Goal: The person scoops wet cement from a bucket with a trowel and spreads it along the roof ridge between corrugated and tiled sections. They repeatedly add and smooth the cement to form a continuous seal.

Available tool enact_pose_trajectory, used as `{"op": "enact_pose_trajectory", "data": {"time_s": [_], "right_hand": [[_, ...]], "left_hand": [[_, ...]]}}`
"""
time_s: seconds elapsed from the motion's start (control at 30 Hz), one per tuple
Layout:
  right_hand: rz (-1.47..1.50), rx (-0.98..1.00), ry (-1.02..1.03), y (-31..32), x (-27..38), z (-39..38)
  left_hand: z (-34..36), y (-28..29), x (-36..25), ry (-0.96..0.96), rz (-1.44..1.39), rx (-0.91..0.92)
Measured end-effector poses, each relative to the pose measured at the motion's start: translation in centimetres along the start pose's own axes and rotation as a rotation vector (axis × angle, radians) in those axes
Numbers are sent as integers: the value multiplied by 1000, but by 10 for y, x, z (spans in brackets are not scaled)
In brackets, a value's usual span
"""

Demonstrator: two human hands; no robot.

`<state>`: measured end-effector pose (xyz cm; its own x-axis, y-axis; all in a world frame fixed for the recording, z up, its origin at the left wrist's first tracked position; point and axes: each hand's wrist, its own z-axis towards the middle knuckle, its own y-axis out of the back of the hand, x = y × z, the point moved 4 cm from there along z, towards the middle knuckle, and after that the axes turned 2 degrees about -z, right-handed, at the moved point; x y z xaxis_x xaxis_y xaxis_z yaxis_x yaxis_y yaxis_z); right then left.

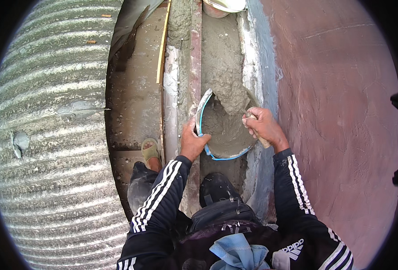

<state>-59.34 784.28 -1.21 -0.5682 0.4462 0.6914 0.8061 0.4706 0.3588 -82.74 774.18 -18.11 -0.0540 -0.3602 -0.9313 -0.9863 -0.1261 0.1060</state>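
Note:
My left hand point(192, 141) grips the left side of a bucket point(201, 114) with a blue-edged rim. The bucket is tilted, with its mouth facing up and away from me, and grey wet mortar point(226, 139) lies inside. In my right hand point(267, 128) is the worn wooden handle of a trowel point(264, 141), held over the right side of the bucket. Its blade is not visible, seemingly hidden by mortar. A lumpy heap of mortar point(230, 92) spans the bucket's far edge and the channel floor beyond.
A corrugated roof point(55, 148) fills the left. A reddish wall point(334, 103) rises on the right. A rusty metal strip point(195, 54) and a thin wooden strip point(163, 49) run lengthwise. Another container point(221, 9) stands at the far end. My sandalled foot point(151, 150) is left of the bucket.

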Motion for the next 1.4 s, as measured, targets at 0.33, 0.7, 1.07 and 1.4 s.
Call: {"op": "enact_pose_trajectory", "data": {"time_s": [0.33,0.7,1.07,1.4], "right_hand": [[-1574,186,753,-68,193,224],[-747,-344,219,13,156,63],[-1035,-132,-209,-4,-63,6],[-1116,72,-18,-60,-50,-19]], "left_hand": [[-12,-6,-24,-44,120,-116],[44,-5,-38,-166,-149,15],[61,-12,-37,103,-508,344],[44,-12,-44,44,-526,352]]}}
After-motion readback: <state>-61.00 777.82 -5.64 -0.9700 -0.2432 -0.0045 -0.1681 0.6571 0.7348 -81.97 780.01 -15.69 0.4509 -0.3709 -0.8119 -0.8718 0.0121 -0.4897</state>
